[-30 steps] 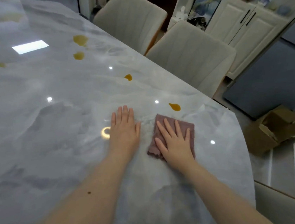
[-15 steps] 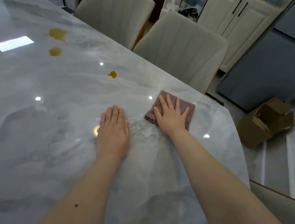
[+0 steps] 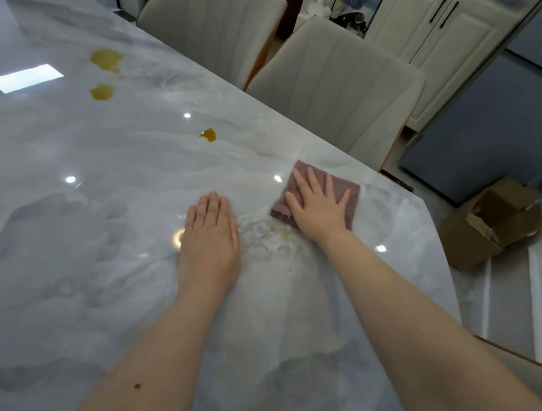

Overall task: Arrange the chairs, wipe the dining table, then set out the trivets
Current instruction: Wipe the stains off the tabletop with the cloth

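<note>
The right hand (image 3: 319, 208) lies flat on a mauve cloth (image 3: 340, 190), its fingers (image 3: 310, 180) straight and spread, pressing the cloth onto the glossy grey marble surface (image 3: 66, 262) near the right-hand edge. The cloth is folded into a rough square and sits just short of the surface's corner. The left hand (image 3: 210, 237) rests palm down on the bare surface just beside it, fingers straight and held close together, holding nothing. Between the 2 hands a faint yellowish smear (image 3: 278, 235) streaks the marble. Further up the surface, 3 amber spills remain: a small one (image 3: 208, 134) near the edge and 2 larger ones (image 3: 106, 58) (image 3: 102, 92) well beyond. 2 cream upholstered chairs (image 3: 340, 86) (image 3: 218, 18) stand tucked against the far edge. On the floor to the right lies an open cardboard box (image 3: 492, 222), with white cabinets (image 3: 427, 18) behind.
</note>
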`<state>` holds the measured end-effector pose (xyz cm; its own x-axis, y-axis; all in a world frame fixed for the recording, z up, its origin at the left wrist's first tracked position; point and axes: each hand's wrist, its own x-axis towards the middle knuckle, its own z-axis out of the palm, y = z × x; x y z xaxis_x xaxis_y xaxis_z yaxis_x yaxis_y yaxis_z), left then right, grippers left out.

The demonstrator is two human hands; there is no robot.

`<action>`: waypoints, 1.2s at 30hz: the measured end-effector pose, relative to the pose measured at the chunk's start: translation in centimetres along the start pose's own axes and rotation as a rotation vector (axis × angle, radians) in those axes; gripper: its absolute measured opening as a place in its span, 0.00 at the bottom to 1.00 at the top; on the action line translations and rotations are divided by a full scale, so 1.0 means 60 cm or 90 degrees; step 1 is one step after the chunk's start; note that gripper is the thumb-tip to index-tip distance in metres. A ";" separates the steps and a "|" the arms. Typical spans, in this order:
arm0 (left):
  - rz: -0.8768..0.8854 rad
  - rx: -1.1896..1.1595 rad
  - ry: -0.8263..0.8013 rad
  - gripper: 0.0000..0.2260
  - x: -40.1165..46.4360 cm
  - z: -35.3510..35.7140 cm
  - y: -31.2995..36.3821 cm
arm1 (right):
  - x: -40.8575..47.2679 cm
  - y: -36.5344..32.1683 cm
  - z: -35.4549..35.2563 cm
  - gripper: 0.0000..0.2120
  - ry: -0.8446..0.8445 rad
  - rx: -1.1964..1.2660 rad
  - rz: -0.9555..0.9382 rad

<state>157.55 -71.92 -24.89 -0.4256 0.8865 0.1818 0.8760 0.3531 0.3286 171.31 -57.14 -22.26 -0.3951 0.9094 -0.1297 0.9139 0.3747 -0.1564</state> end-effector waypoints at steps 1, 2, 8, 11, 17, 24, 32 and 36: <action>-0.001 -0.007 0.002 0.30 0.000 -0.001 0.000 | -0.006 -0.025 0.005 0.27 -0.003 0.002 -0.027; -0.002 -0.014 0.003 0.29 -0.001 -0.002 0.000 | -0.024 -0.044 0.012 0.27 -0.004 -0.002 -0.067; -0.010 -0.048 0.012 0.29 -0.006 -0.009 0.000 | -0.194 0.032 0.014 0.28 -0.030 -0.055 -0.286; -0.024 -0.042 0.004 0.24 -0.006 -0.011 0.005 | -0.152 0.101 -0.008 0.27 -0.022 -0.068 -0.169; -0.019 -0.043 0.007 0.23 -0.003 -0.006 0.002 | -0.042 -0.008 0.013 0.27 0.001 -0.009 -0.012; -0.030 -0.174 0.001 0.27 0.002 -0.019 -0.002 | -0.229 -0.009 0.030 0.29 -0.018 -0.042 -0.301; 0.049 -0.128 -0.021 0.27 -0.068 -0.043 -0.008 | -0.155 0.084 0.001 0.27 -0.014 -0.029 0.010; 0.048 -0.070 0.021 0.23 -0.129 -0.052 -0.017 | -0.150 -0.014 0.018 0.27 -0.013 -0.005 0.013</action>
<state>159.22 -80.05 -23.77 -0.3675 0.8987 0.2394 0.8767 0.2488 0.4116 174.01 -65.81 -22.03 -0.3781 0.9131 -0.1529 0.9224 0.3574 -0.1464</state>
